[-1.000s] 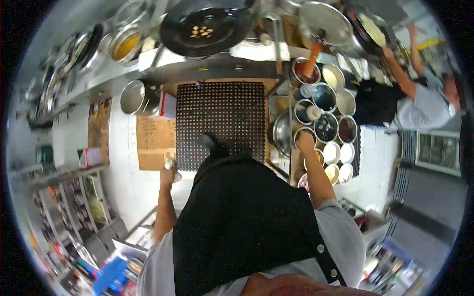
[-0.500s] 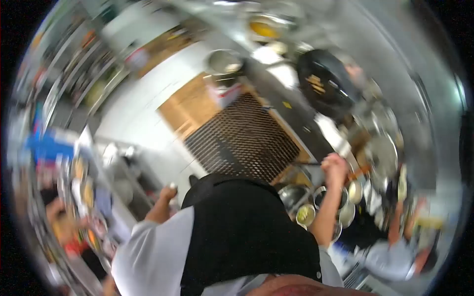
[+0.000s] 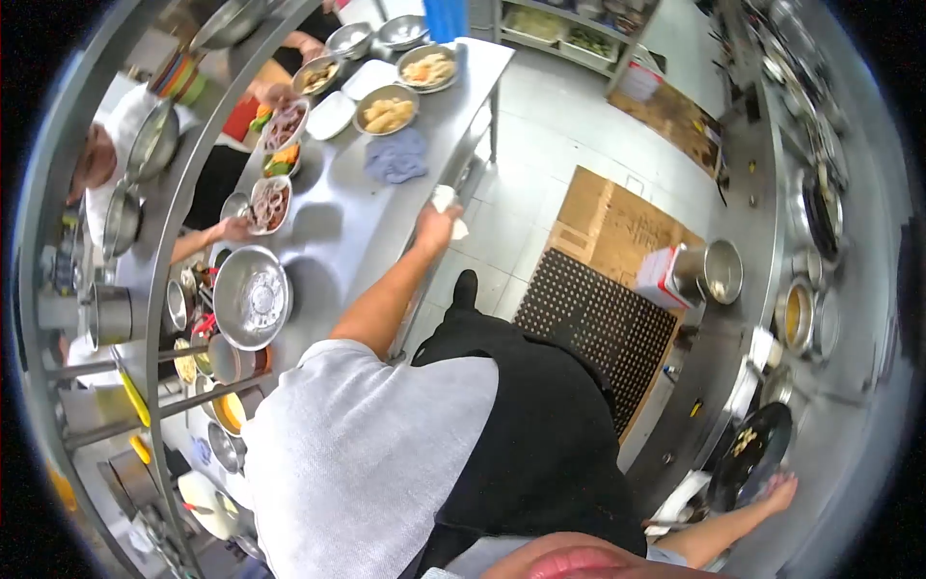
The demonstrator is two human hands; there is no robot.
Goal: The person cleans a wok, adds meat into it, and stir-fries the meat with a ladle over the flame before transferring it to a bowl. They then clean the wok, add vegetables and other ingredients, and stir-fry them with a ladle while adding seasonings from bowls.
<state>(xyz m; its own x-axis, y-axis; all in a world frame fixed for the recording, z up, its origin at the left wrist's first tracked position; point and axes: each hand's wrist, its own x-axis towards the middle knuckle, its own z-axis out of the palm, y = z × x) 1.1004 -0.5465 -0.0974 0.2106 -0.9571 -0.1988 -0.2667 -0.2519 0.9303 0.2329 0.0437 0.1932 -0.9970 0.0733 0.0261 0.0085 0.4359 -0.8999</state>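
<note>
My left hand (image 3: 436, 230) is closed around a crumpled white cloth (image 3: 445, 200) beside the edge of the steel table (image 3: 359, 246). On the far right, my right hand (image 3: 779, 492) is stretched out to the rim of a black wok (image 3: 750, 463) holding a few pale food pieces. Its fingers are small and blurred, so I cannot tell their grip. A blue cloth (image 3: 396, 156) lies on the table past my left hand, near a bowl of yellow pieces (image 3: 388, 110).
Other people's hands (image 3: 231, 229) are at bowls across the table. A large metal bowl (image 3: 253, 297) is nearby. Black perforated matting (image 3: 593, 323) and cardboard (image 3: 617, 227) lie on the floor. A metal pot (image 3: 721, 270) stands at the stove counter's edge.
The view has swung left, bringing the table with bowls close and shifting the wok to the lower right. My right hand has left the dark handle and now reaches to the wok's rim.
</note>
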